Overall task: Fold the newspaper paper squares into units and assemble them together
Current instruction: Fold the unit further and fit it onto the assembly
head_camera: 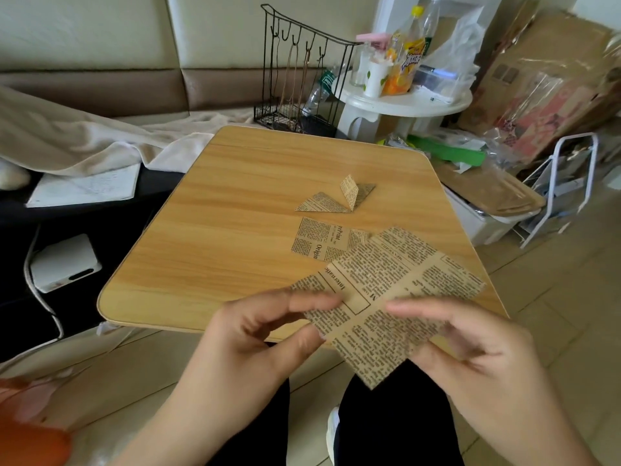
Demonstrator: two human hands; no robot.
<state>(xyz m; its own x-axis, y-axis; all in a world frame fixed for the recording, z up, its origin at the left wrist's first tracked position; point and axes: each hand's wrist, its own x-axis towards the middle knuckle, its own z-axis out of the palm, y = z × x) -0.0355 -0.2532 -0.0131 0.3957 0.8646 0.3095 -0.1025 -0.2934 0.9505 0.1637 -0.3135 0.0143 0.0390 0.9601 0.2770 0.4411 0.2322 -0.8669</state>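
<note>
Pinching one newspaper square (386, 297) between left hand (268, 334) and right hand (470, 344) above the table (235, 213) near a folded unit (336, 198).

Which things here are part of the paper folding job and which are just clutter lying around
Job:
held sheet, pinched by left hand and right hand
flat square on table
folded units

Lying about:
wire rack
stool with bottles and cup
cardboard
white box
notebook
</note>
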